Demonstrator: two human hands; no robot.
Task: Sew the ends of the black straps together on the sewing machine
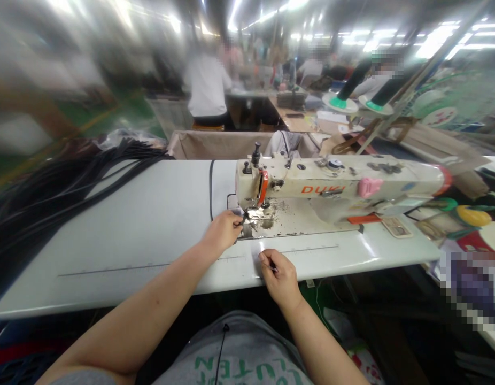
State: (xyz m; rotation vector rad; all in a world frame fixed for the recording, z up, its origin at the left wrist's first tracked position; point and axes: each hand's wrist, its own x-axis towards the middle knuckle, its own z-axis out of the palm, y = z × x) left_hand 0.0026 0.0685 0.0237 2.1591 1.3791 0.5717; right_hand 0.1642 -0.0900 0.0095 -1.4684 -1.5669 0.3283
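A cream sewing machine (331,184) stands on a white table (131,235). My left hand (223,231) rests at the machine's needle plate (267,219), its fingers pinched on a small piece I cannot make out. My right hand (279,275) lies near the table's front edge, fingers closed on a thin dark item, too small to name. A black strap (210,187) runs across the table behind the left hand.
A pile of black straps (51,187) spills over the table's left side. A cloth-lined bin (215,143) sits behind the table. Thread cones (352,88) stand at the right. A person in a white shirt (207,88) works further back. Colourful items (468,219) crowd the right edge.
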